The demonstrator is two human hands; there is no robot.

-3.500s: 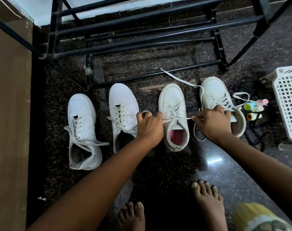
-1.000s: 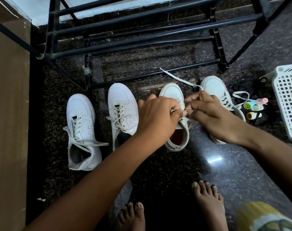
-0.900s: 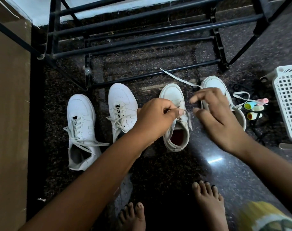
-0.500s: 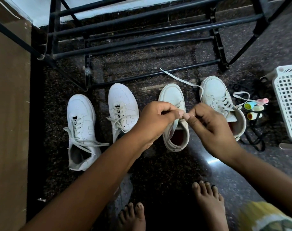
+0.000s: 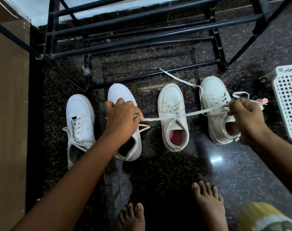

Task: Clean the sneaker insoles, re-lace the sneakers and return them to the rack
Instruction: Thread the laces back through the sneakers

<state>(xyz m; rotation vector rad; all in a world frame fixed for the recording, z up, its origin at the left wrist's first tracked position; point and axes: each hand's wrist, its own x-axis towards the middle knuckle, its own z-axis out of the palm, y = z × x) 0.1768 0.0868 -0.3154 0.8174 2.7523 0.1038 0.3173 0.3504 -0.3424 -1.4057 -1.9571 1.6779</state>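
Several white sneakers stand in a row on the dark floor before the black metal rack point(image 5: 142, 39). The third sneaker point(image 5: 172, 117) has a pink insole, and its white lace point(image 5: 200, 112) is stretched taut sideways. My left hand point(image 5: 122, 119) grips one lace end over the second sneaker point(image 5: 120, 95). My right hand point(image 5: 247, 117) grips the other end over the fourth sneaker point(image 5: 213, 104), which also shows a pink insole. The leftmost sneaker point(image 5: 79, 120) is laced and lies untouched.
A white perforated plastic basket point(image 5: 287, 100) stands at the right edge. A pink-tipped item point(image 5: 262, 101) peeks out behind my right hand. A brown panel point(image 5: 8, 114) runs along the left. My bare feet point(image 5: 207, 200) are near the bottom.
My hands were together over the third sneaker, pinching its lace. They have pulled apart, left hand to the left and right hand to the right, drawing the lace tight.
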